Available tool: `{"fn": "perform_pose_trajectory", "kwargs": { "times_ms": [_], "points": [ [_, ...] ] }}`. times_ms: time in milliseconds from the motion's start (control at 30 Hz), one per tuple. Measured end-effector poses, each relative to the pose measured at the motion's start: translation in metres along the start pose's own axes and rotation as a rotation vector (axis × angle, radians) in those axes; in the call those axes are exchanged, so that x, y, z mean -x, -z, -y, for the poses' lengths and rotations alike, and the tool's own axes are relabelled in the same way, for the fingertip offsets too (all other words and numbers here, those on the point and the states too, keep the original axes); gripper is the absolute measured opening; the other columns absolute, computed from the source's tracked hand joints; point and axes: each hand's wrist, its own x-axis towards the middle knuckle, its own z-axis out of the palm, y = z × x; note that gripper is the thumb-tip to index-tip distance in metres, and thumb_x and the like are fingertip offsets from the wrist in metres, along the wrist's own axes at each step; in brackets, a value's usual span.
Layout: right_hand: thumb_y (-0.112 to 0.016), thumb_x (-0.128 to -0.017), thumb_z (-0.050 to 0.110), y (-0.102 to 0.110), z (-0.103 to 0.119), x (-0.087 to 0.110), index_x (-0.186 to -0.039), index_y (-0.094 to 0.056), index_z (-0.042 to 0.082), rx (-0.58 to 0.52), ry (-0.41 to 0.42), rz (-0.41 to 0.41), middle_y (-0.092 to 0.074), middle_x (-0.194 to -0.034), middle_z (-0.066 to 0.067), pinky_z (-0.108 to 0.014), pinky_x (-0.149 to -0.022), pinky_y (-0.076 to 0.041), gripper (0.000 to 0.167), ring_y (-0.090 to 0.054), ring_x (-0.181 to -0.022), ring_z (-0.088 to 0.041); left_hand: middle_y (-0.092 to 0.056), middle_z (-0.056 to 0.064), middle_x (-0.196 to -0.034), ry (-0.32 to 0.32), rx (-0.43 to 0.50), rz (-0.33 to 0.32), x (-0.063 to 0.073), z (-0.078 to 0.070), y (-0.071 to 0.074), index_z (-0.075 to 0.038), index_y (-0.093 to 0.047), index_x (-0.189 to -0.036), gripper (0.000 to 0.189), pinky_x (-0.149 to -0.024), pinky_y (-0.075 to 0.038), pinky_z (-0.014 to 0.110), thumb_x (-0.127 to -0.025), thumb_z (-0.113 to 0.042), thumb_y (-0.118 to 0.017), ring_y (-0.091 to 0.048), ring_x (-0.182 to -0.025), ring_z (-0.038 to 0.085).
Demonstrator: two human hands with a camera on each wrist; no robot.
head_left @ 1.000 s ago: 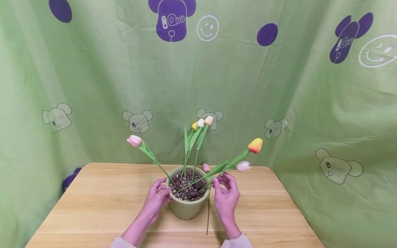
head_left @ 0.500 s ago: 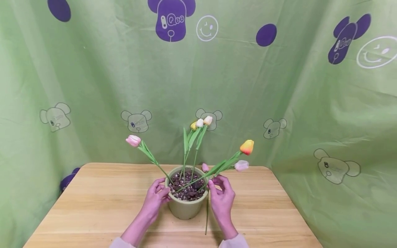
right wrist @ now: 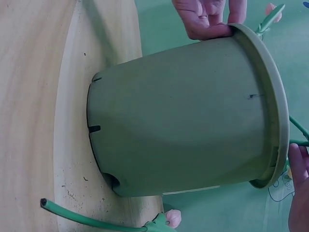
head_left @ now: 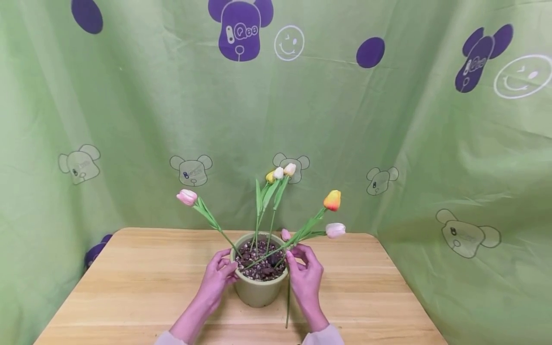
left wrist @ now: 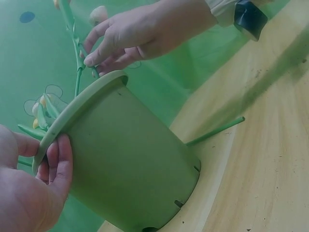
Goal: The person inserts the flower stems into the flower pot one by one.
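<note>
A pale green flower pot [head_left: 258,293] full of dark soil stands upright on the wooden table, with several tulips stuck in it. My left hand [head_left: 215,274] grips its rim at the left, thumb inside and fingers outside, as the left wrist view shows. At the right rim, my right hand [head_left: 306,275] pinches a green stem of the orange tulip [head_left: 332,200], which leans right. A pale pink tulip [head_left: 335,230] slants lower on that side. Another pink tulip [head_left: 187,197] leans left. Three upright tulips [head_left: 278,173] cluster at the back.
Beside the pot on the right, a loose green stem [head_left: 288,306] lies on the table [head_left: 151,278]; its cut end shows in the right wrist view. A small pink bud [head_left: 285,234] peeks out behind the pot's right side. Green curtains [head_left: 129,96] with printed bears surround the table.
My right hand has moved left toward the pot rim, and the orange tulip's head has swung left and become more upright. The left hand stays on the rim.
</note>
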Motion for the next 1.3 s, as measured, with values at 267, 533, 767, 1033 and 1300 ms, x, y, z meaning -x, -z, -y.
{"fn": "perform_pose_trajectory", "kwargs": {
  "times_ms": [267, 533, 767, 1033, 1300],
  "points": [
    [-0.074, -0.087, -0.01, 0.001, -0.009, -0.002, -0.104, -0.069, -0.006, -0.036, -0.055, -0.012, -0.07, -0.092, -0.025, -0.035, -0.069, -0.066, 0.018, -0.073, -0.076, -0.022, -0.062, 0.009, -0.1, 0.002, 0.008, 0.006, -0.003, 0.004, 0.002, 0.003, -0.042, -0.146, 0.052, -0.077, -0.06, 0.029, -0.097, 0.001, -0.057, -0.061, -0.083, 0.018],
    [-0.076, -0.088, -0.006, -0.003, -0.007, -0.004, -0.107, -0.071, -0.004, -0.024, -0.075, 0.017, -0.071, -0.096, -0.022, -0.029, -0.072, -0.065, 0.02, -0.072, -0.081, -0.021, -0.062, 0.009, -0.1, -0.004, 0.015, 0.011, -0.003, 0.005, 0.002, 0.003, -0.041, -0.147, 0.053, -0.077, -0.06, 0.029, -0.097, 0.0, -0.057, -0.061, -0.083, 0.017],
    [-0.076, -0.088, -0.005, -0.004, -0.011, -0.005, -0.106, -0.07, -0.007, -0.067, -0.123, -0.015, -0.072, -0.095, -0.019, -0.031, -0.073, -0.065, 0.019, -0.071, -0.081, -0.016, -0.062, 0.01, -0.101, -0.007, 0.022, 0.009, -0.003, 0.004, 0.003, 0.004, -0.04, -0.147, 0.054, -0.077, -0.06, 0.028, -0.097, -0.001, -0.058, -0.062, -0.082, 0.017],
    [-0.076, -0.087, -0.007, 0.003, -0.018, 0.0, -0.109, -0.067, -0.013, -0.159, -0.227, -0.097, -0.074, -0.093, -0.004, -0.024, -0.077, -0.064, 0.024, -0.072, -0.083, -0.009, -0.063, 0.012, -0.101, 0.002, 0.032, 0.019, -0.003, 0.006, 0.002, 0.005, -0.039, -0.148, 0.055, -0.077, -0.061, 0.029, -0.097, 0.0, -0.058, -0.063, -0.082, 0.017],
    [-0.079, -0.087, -0.003, 0.007, -0.016, 0.002, -0.114, -0.067, -0.01, -0.136, -0.236, -0.081, -0.074, -0.103, -0.013, -0.023, -0.083, -0.063, 0.031, -0.073, -0.092, -0.014, -0.062, 0.011, -0.101, -0.009, 0.03, 0.009, -0.003, 0.005, 0.003, 0.004, -0.039, -0.148, 0.054, -0.077, -0.061, 0.028, -0.097, 0.0, -0.058, -0.062, -0.081, 0.017]
  ]
}}
